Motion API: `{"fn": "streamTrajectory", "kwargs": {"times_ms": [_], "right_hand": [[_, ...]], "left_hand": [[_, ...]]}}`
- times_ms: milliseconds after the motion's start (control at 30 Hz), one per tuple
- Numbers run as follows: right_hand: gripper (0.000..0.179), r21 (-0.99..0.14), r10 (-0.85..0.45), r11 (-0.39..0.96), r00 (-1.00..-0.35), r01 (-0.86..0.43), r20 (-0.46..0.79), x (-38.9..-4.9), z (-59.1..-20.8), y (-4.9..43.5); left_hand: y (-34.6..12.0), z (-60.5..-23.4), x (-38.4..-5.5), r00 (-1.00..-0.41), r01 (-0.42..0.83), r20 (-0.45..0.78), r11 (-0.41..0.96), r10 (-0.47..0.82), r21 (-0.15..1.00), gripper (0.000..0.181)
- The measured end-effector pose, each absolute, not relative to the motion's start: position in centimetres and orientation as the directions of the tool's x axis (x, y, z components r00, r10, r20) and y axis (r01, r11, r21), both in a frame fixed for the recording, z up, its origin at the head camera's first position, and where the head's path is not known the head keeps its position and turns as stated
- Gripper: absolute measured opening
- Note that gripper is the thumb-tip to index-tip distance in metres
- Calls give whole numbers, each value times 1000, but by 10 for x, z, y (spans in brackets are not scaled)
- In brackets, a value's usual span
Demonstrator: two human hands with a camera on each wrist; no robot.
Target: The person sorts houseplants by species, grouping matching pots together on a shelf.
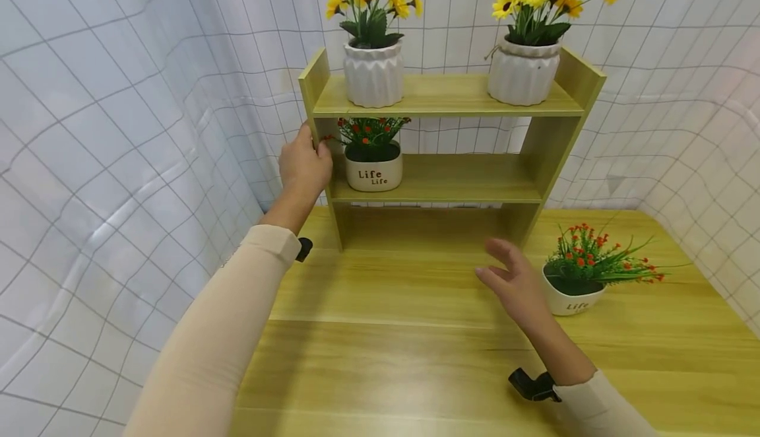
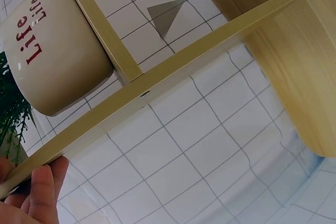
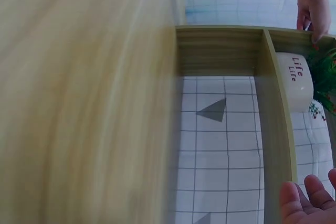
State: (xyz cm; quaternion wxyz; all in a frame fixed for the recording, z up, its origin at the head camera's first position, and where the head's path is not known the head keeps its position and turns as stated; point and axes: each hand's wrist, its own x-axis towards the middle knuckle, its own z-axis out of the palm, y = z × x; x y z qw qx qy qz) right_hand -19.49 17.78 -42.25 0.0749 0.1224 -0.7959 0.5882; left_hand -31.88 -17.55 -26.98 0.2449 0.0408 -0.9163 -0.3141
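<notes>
A small wooden shelf (image 1: 439, 179) stands upright on the table. My left hand (image 1: 305, 163) grips its left side panel about halfway up, the thumb on the front edge; in the left wrist view the fingers (image 2: 42, 192) wrap the panel (image 2: 173, 62). My right hand (image 1: 515, 285) hangs over the table in front of the shelf's lower right, fingers apart and holding nothing. Just right of it sits a white "Life" pot (image 1: 572, 298) of red-flowered greenery. A similar "Life" pot (image 1: 374, 171) occupies the middle board's left end, close to the left hand.
Two ribbed white pots with yellow flowers stand on the top board, a left one (image 1: 374, 74) and a right one (image 1: 524, 70). White grid-patterned cloth (image 1: 119, 127) hangs behind and at both sides. The wooden table (image 1: 386, 344) extends in front of the shelf.
</notes>
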Motion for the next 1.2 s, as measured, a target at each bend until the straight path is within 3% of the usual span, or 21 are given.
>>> {"fn": "streamTrajectory", "kwargs": {"times_ms": [467, 867, 1200], "right_hand": [[53, -881, -53, 340, -942, -330, 332, -129, -431, 229], [51, -845, 96, 501, -959, -185, 267, -117, -450, 264], [60, -815, 180, 579, -975, 0, 128, -116, -463, 289]], "left_hand": [[-174, -270, -318, -878, 81, 424, 803, -223, 590, 28], [-176, -271, -318, -875, 83, 430, 805, -223, 587, 27], [-174, -269, -316, -876, 82, 426, 800, -227, 595, 27]]}}
